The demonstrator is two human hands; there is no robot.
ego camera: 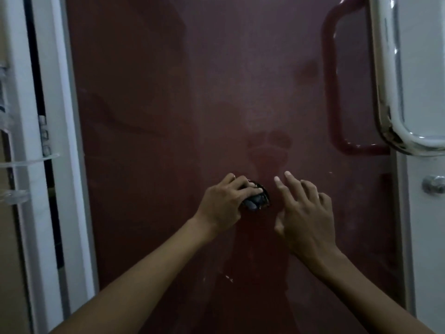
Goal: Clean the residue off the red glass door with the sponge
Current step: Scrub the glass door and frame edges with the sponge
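Red glass door (168, 116): left hand (222, 203) grips sponge (256, 200) mid-panel.

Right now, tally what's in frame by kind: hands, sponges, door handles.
Hands: 2, left hand and right hand
Sponges: 1, dark sponge
Door handles: 2, red handle and chrome handle
Total: 5
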